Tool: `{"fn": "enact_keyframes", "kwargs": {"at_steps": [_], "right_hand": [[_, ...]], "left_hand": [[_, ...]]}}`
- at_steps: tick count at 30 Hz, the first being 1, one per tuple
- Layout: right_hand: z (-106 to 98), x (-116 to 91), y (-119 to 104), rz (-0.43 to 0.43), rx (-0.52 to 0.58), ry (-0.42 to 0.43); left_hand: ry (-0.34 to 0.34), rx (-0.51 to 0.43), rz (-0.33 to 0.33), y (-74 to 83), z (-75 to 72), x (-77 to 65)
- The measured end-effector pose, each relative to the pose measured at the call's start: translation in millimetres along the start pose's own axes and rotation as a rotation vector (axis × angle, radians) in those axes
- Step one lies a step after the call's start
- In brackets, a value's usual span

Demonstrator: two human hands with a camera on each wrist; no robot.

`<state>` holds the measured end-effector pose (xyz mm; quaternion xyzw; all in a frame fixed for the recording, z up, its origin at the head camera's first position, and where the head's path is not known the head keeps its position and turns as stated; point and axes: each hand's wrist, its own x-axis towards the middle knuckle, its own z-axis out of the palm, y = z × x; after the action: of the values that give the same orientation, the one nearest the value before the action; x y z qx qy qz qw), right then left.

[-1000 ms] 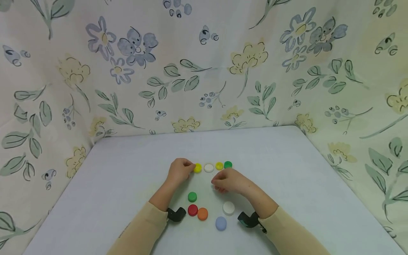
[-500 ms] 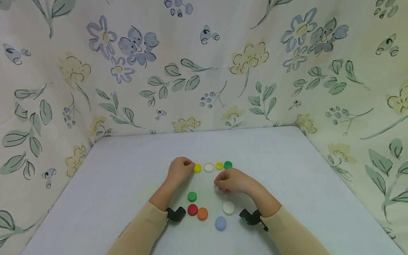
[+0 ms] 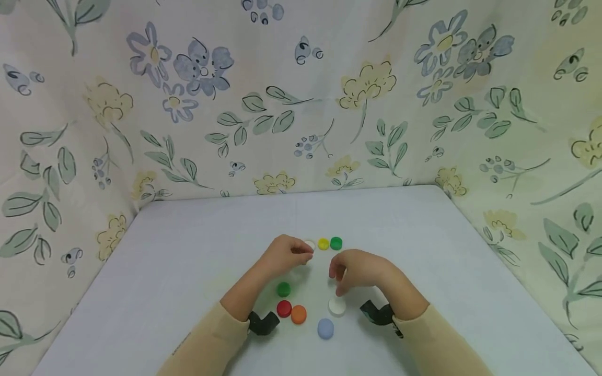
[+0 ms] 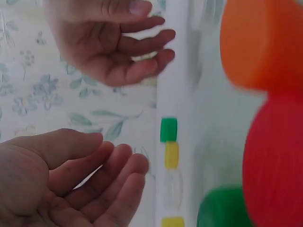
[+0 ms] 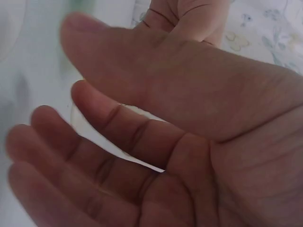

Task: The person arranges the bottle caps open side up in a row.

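Note:
My left hand (image 3: 287, 256) hovers in front of the back row of round caps, fingers loosely bent and holding nothing. In the head view it hides the row's left yellow cap (image 4: 173, 222) and part of the white cap (image 3: 310, 244). Farther right in that row lie a yellow cap (image 3: 323, 244) and a green cap (image 3: 336, 243). My right hand (image 3: 359, 269) is just behind a large white cap (image 3: 336, 307), thumb and fingers parted with nothing between them. In the left wrist view both hands appear with bare palms, my left hand (image 4: 90, 179) below.
Nearer to me lie a green cap (image 3: 284, 289), a red cap (image 3: 284, 308) beside an orange cap (image 3: 298, 314), and a light blue cap (image 3: 325, 329). The white table (image 3: 188, 235) ends at a flowered curtain (image 3: 273, 141). Each wrist carries a black camera (image 3: 263, 324).
My left hand has left the left yellow cap and shifted right, now covering it in the head view. My right hand has drawn back to the right, its thumb and fingers spreading apart.

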<state>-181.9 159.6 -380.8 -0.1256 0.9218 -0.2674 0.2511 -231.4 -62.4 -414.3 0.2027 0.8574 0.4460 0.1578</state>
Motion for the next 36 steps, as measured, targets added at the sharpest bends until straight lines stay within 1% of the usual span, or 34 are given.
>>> {"fn": "enact_keyframes", "kwargs": {"at_steps": [3,7,10,13,17,20,25,30,36], "right_hand": [[4,-4,-5,0.034,-0.051,-0.02],[12,-7,-8,0.088,-0.12,-0.044],[18,-7,-9,0.107,-0.145,-0.053],[24,-8,-11,0.1,-0.158,-0.048],[27,-8,-13,0.093,-0.157,-0.036],[27,-8,-13,0.102,-0.15,-0.031],[27,-7,-13,0.103,-0.173,-0.031],[30,-7,-15,0.082,-0.209,-0.026],[25,-4,-9,0.07,-0.185,-0.013]], "left_hand": [[-0.094,0.003,0.011,5.7,10.2,-3.6],[-0.184,0.014,0.003,10.3,26.7,-9.8],[-0.223,0.033,-0.004,12.0,37.5,-13.7],[-0.248,0.051,0.001,12.9,46.5,-16.5],[-0.268,0.064,0.025,13.8,54.2,-17.7],[-0.267,0.069,0.032,14.6,56.7,-17.8],[-0.267,0.054,0.012,14.1,58.4,-17.6],[-0.265,0.049,0.013,12.7,60.3,-17.2],[-0.256,0.057,0.007,11.8,56.7,-17.5]]}}
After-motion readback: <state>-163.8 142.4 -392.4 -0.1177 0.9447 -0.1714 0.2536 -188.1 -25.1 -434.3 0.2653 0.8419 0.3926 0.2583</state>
